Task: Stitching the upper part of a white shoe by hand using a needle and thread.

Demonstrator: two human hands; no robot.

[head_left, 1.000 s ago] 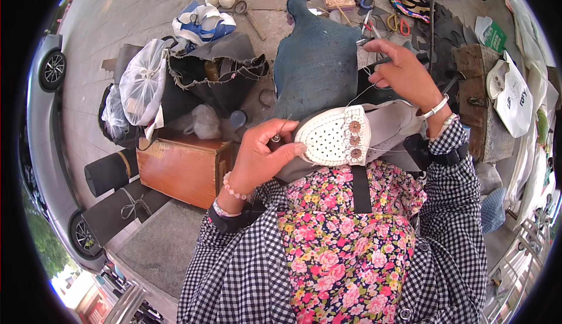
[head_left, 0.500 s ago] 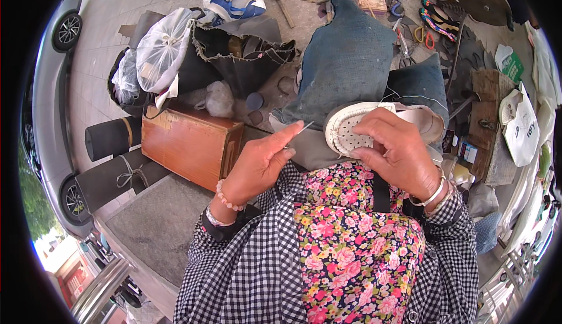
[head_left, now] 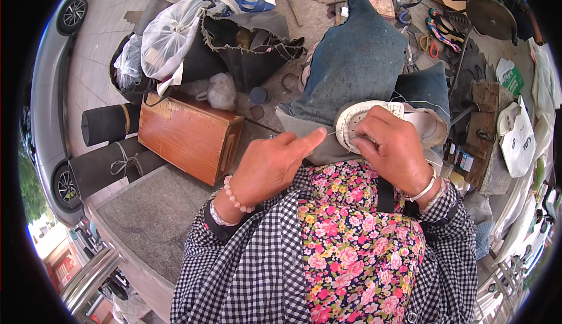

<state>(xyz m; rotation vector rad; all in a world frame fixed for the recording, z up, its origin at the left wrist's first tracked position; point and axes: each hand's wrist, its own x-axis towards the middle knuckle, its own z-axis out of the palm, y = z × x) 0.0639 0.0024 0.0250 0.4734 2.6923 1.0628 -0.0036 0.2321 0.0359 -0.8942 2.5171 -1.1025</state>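
Note:
A white shoe (head_left: 351, 116) with a perforated top and a row of stitches round its toe rests across my lap, its toe pointing left. My right hand (head_left: 395, 148) is closed over the toe part, thumb and fingers pinched at the perforated top. Just left of the toe is my left hand (head_left: 272, 163), index finger pointing at the shoe and the other fingers curled. A thin pale thread (head_left: 331, 132) runs from that fingertip to the toe edge. What else the left fingers hold is hidden. Under the shoe lie a grey cloth (head_left: 301, 128) and a blue denim cover (head_left: 357, 60).
At left stand a wooden box (head_left: 181, 139), dark rolls (head_left: 105, 125) and an open black bag (head_left: 252, 48). Orange-handled scissors (head_left: 433, 48), a round metal plate on a stand (head_left: 492, 16) and a wooden crate (head_left: 486, 133) are at right. A car (head_left: 50, 101) is parked far left.
My left hand has turned and moved right, close to the shoe's toe; the thin metal tool seen in it earlier no longer shows clearly. My right hand stays at the shoe.

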